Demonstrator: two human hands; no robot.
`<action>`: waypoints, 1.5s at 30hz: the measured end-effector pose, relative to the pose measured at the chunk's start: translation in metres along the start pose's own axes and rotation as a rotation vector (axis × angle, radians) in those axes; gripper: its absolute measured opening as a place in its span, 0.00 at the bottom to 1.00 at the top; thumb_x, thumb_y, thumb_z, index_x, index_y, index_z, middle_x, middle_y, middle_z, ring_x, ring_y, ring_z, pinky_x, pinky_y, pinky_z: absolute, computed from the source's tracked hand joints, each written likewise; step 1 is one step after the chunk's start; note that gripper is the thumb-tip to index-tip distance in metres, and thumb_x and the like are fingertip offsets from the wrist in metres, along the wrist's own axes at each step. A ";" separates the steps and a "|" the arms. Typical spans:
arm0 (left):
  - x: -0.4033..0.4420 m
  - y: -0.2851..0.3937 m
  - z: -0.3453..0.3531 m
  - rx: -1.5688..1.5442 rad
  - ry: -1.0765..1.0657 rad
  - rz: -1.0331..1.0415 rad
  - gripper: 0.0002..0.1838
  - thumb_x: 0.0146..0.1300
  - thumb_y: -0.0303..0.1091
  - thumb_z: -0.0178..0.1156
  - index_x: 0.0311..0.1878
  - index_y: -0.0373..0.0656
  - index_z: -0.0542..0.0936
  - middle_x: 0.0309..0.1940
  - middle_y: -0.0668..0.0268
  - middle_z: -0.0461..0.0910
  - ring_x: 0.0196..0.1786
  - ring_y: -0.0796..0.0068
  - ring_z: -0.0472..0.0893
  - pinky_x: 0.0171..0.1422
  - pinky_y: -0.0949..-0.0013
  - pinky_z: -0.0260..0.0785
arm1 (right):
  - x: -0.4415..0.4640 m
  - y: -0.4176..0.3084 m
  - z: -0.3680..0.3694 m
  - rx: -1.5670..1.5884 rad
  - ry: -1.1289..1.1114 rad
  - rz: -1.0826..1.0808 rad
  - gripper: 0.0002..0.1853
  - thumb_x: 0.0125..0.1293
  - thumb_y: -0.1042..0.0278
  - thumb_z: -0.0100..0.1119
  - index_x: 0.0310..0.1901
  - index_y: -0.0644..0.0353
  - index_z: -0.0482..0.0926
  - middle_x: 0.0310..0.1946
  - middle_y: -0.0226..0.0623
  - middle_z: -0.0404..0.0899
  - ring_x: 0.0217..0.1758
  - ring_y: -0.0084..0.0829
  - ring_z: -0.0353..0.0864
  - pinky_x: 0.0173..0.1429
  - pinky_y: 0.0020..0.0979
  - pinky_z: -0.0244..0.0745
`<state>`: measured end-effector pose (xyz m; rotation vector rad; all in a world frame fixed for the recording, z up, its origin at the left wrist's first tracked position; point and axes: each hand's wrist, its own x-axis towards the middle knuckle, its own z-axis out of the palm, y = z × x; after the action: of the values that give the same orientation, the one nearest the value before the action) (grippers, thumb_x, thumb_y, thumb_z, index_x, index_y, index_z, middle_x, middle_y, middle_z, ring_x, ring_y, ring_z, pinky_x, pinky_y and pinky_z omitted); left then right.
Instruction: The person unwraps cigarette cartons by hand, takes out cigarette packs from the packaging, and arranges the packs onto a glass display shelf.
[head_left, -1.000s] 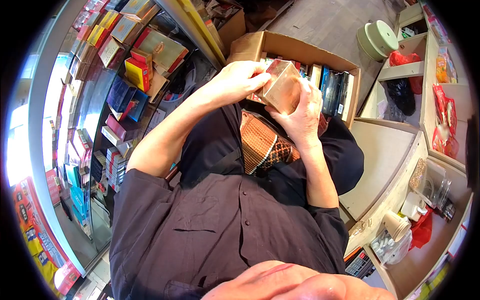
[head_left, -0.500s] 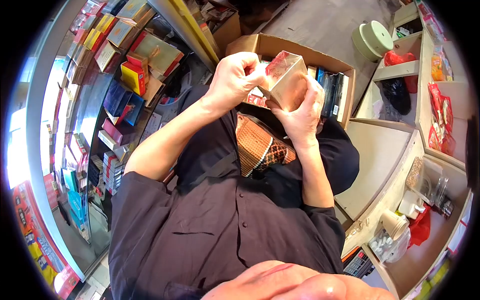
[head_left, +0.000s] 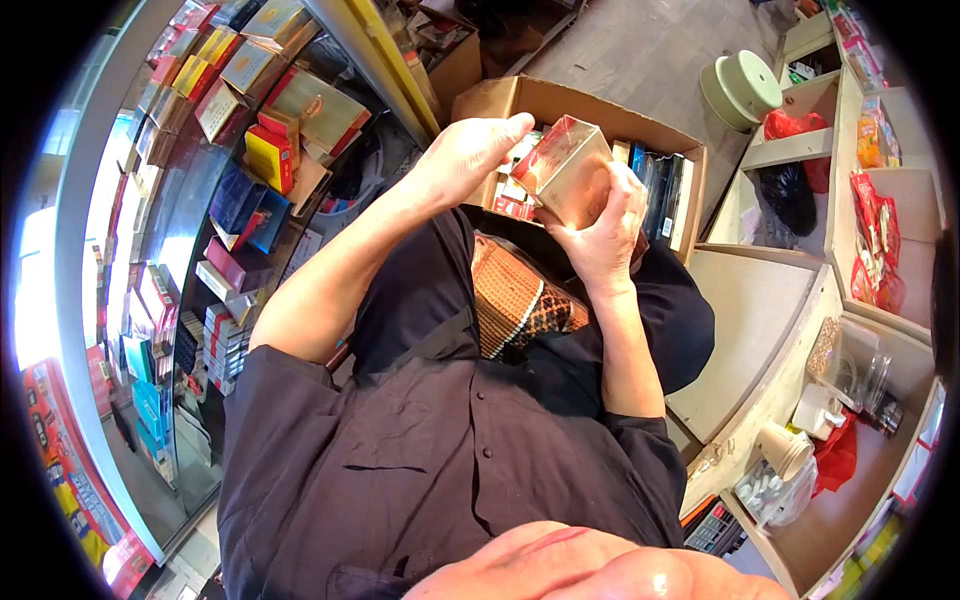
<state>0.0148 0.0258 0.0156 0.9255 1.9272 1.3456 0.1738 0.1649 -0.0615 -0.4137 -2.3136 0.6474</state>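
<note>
A gold and red box (head_left: 578, 185) with a shiny, film-like surface is tilted above an open cardboard carton. My right hand (head_left: 603, 222) grips it from the right and below, with the thumb on the near side. To the left of the box is my left hand (head_left: 470, 160), its fingers stretched toward the box's upper corner, apart from it and holding nothing I can see. Below the hands, an orange and black patterned cloth (head_left: 520, 295) lies between my legs. Print on the box is too small to read.
The cardboard carton (head_left: 575, 97) holds several packs and dark boxes. On the left, a glass case (head_left: 185, 420) is stacked with packs. Wooden compartments (head_left: 790, 150) with bags and jars line the right side. A pale green stool (head_left: 740, 88) stands on the floor.
My left hand has come off the box's upper left edge, its pinch opened, and moved slightly left. My right hand still holds the box, at a slightly different tilt.
</note>
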 end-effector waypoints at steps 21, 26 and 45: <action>0.000 -0.012 0.014 -0.377 -0.110 -0.006 0.14 0.69 0.39 0.55 0.27 0.44 0.75 0.22 0.79 0.71 0.26 0.91 0.64 0.30 0.80 0.56 | 0.002 -0.009 0.000 0.163 -0.023 0.105 0.51 0.35 0.56 0.83 0.61 0.59 0.62 0.55 0.47 0.69 0.59 0.47 0.69 0.64 0.44 0.66; -0.003 -0.007 0.022 -0.444 0.050 0.113 0.13 0.69 0.33 0.55 0.25 0.43 0.73 0.20 0.79 0.66 0.26 0.91 0.62 0.29 0.80 0.55 | 0.005 -0.010 0.000 0.223 -0.042 0.211 0.51 0.35 0.59 0.84 0.61 0.60 0.61 0.55 0.48 0.69 0.58 0.47 0.71 0.62 0.43 0.68; 0.000 -0.017 0.014 -0.236 0.060 0.154 0.13 0.71 0.36 0.55 0.35 0.37 0.80 0.32 0.69 0.79 0.38 0.83 0.76 0.46 0.76 0.69 | 0.011 -0.003 0.000 0.084 -0.035 0.144 0.50 0.37 0.58 0.83 0.62 0.59 0.62 0.56 0.47 0.68 0.60 0.48 0.68 0.65 0.44 0.65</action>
<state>0.0227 0.0293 -0.0051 0.9394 1.7217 1.6661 0.1656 0.1671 -0.0543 -0.5372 -2.2951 0.8257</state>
